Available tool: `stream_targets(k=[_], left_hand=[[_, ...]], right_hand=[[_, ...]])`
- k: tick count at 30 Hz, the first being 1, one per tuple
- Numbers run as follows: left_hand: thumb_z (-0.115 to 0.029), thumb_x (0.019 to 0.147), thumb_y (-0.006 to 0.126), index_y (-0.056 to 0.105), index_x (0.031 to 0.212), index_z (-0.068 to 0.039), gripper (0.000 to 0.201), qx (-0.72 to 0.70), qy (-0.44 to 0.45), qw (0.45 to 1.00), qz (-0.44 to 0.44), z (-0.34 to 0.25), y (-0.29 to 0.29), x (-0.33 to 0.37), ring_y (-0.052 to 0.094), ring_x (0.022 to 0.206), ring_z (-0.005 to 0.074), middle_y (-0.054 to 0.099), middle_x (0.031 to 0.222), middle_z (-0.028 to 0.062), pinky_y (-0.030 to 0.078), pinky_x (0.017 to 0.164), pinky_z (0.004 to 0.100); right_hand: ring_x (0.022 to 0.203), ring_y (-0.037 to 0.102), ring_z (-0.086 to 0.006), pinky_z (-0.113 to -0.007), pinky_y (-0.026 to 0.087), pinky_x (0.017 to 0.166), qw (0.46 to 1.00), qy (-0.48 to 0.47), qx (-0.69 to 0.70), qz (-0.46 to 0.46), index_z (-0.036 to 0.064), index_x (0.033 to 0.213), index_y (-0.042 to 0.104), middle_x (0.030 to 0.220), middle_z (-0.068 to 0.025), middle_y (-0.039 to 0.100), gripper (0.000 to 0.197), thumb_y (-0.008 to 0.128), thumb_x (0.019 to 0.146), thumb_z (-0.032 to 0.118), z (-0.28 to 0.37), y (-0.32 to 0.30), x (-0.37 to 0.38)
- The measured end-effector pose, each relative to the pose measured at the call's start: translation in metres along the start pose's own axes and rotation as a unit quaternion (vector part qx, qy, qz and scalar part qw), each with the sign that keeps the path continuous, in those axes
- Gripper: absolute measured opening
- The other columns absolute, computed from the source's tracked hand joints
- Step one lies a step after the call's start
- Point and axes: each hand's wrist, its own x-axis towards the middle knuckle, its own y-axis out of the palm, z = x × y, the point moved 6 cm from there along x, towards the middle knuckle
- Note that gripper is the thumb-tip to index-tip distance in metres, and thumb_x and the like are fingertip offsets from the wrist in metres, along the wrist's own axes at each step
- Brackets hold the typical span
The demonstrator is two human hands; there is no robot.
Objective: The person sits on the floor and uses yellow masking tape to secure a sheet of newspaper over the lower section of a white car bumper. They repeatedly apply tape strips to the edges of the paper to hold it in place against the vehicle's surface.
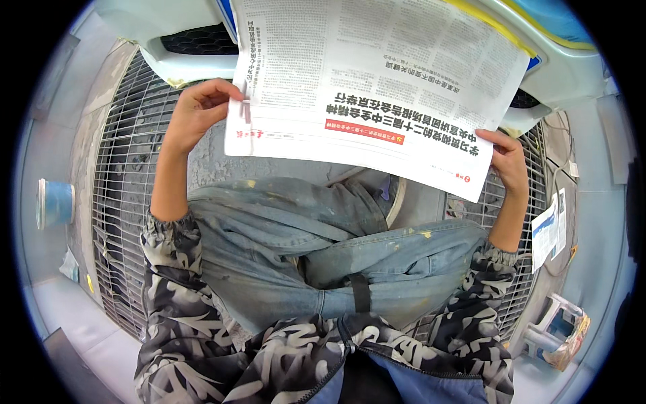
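A wide newspaper sheet (282,67) spreads in front of me, its print upside down from where I sit. My left hand (200,111) pinches its left edge near the lower corner. Opposite, my right hand (506,161) grips the lower right edge, fingers partly behind the paper. Yellow tape (494,25) runs along the sheet's upper right edge, beside a blue glossy panel (558,17). Behind the paper stands a white car bumper (158,57) with a dark mesh opening (198,40) at left. Most of the bumper's middle is hidden by the sheet.
My crossed legs in stained jeans (262,222) lie below the paper. Metal floor grating (121,202) flanks me on both sides. At left stands a blue-white bucket (55,203). Printed sheets (548,229) and a small metal-framed stand (555,330) are at right.
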Motion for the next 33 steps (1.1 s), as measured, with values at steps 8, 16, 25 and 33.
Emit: stream_targets(k=[8,16,25,33], left_hand=[[-0.006,0.082,0.071,0.066,0.091,-0.002,0.011,-0.009,-0.018,0.999,0.042,0.005,0.005,0.005,0.062,0.087,0.0118,0.066,0.089,0.0039,0.051,0.084,0.0261],[-0.018,0.086,0.07,0.065,0.086,-0.001,0.017,-0.092,-0.134,0.985,-0.056,0.026,0.007,0.012,0.061,0.075,0.0106,0.065,0.081,0.0046,0.05,0.072,0.0241],[-0.015,0.085,0.071,0.059,0.079,-0.005,0.016,-0.09,-0.11,0.983,-0.116,0.02,0.01,0.013,0.054,0.065,0.007,0.058,0.073,-0.0001,0.047,0.065,0.0213],[-0.01,0.084,0.07,0.053,0.077,-0.009,0.018,-0.132,-0.132,0.973,-0.137,0.028,0.012,0.014,0.052,0.063,0.007,0.057,0.072,0.0,0.043,0.06,0.0213]], right_hand=[[0.085,0.065,-0.013,-0.024,0.052,0.075,0.999,-0.009,0.039,0.015,0.0008,0.108,0.069,0.103,-0.011,0.069,0.025,0.063,0.085,0.001,-0.006,-0.005,0.007],[0.044,0.034,-0.0014,-0.019,0.032,0.044,0.975,0.027,0.217,-0.045,0.0029,0.084,0.059,0.066,0.0032,0.052,0.014,0.061,0.091,0.015,-0.014,0.007,0.016],[0.053,0.045,-0.0035,-0.018,0.035,0.045,0.996,0.05,0.069,-0.029,0.0048,0.093,0.059,0.076,-0.0003,0.059,0.011,0.065,0.084,0.008,0.003,0.018,0.003],[0.049,0.039,-0.0032,-0.019,0.031,0.044,0.978,0.047,0.148,-0.139,0.0058,0.081,0.057,0.066,0.003,0.053,0.015,0.066,0.088,0.016,0.0,0.024,0.002]])
